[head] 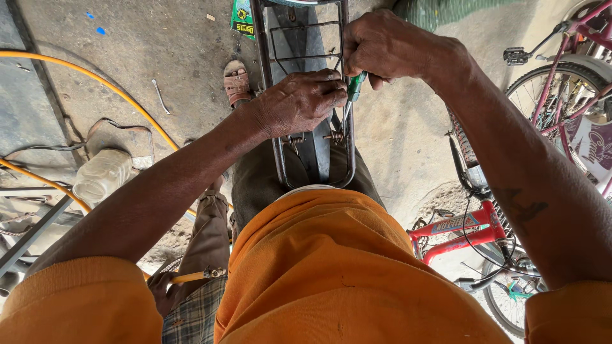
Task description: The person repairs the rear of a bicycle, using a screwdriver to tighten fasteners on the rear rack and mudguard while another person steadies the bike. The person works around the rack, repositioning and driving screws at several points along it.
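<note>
While both hands work close together over a bicycle's rear carrier rack (280,137), its bare grey metal rods show as thin, round and scuffed, bent into a long narrow frame with a smaller wire loop inside. The rack's long axis runs straight away from the person's body, its rounded end lying just below the hands against the orange shirt (331,267), its far end pointing up toward the concrete floor (159,44) beyond. Two small coiled springs (333,136) sit across the rack just under the left hand.

The left hand (299,102) lies curled over the middle of the rack, fingers bent down around the rods and gripping them, knuckles up. The right hand (389,48), just beside it and slightly farther out, is clenched around a screwdriver (352,95) with a smooth green plastic handle; its slim metal shaft slants down and toward the body, the tip reaching near the springs between the two hands.

To the left of the left hand, a glossy yellow hose (115,89) curves across the rough, stained floor, and a clear ribbed plastic jar (102,175) lies on its side. Right of the right hand stand a red bicycle (456,232) and a pink bicycle (561,70). A sandalled foot (237,81) rests beside the rack.
</note>
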Action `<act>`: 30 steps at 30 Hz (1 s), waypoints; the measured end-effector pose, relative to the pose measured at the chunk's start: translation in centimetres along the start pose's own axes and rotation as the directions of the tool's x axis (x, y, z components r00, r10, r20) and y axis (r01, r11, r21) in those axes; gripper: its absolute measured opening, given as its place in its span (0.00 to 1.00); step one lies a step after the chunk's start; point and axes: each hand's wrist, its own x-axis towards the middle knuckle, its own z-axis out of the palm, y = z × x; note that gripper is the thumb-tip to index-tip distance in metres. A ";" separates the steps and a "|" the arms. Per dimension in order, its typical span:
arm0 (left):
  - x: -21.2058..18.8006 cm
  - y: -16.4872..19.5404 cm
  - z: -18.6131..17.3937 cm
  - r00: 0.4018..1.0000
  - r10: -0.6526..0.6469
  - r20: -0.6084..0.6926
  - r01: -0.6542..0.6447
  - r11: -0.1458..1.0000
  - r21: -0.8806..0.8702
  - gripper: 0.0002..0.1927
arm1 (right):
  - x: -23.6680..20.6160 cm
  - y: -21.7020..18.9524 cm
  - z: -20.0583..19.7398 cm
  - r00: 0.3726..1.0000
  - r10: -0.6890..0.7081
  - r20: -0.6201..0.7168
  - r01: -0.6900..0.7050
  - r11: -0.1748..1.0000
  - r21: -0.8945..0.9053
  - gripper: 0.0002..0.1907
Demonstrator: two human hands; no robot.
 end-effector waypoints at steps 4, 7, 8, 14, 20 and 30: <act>0.2 -0.2 -0.1 0.995 -0.038 -0.090 0.036 0.999 -0.015 0.08 | -0.8 0.7 0.5 0.997 -0.056 -0.056 0.052 0.996 -0.067 0.12; 0.3 -0.5 0.1 0.938 -0.319 0.136 0.332 0.712 -0.618 0.03 | -2.4 1.8 1.2 0.980 -0.173 -0.094 0.159 0.976 -0.147 0.11; 0.2 -0.5 0.1 0.933 -0.357 0.041 0.283 0.660 -0.697 0.03 | -3.2 2.1 1.7 0.970 -0.216 -0.108 0.196 0.966 -0.167 0.11; 0.2 -1.0 -0.6 0.900 -0.433 0.047 0.307 0.554 -0.774 0.04 | -10.2 1.5 7.1 0.778 -0.424 -0.464 0.301 0.900 -0.316 0.07; 2.3 -1.0 -0.9 0.883 -0.448 0.142 0.420 0.615 -0.667 0.05 | -14.7 -1.0 12.5 0.720 -0.281 -0.634 0.147 0.955 -0.256 0.13; 7.8 -3.3 4.7 0.774 -0.367 -0.517 0.434 0.901 0.012 0.26 | -14.0 -3.2 11.3 0.957 0.126 -0.260 -0.191 0.950 -0.246 0.10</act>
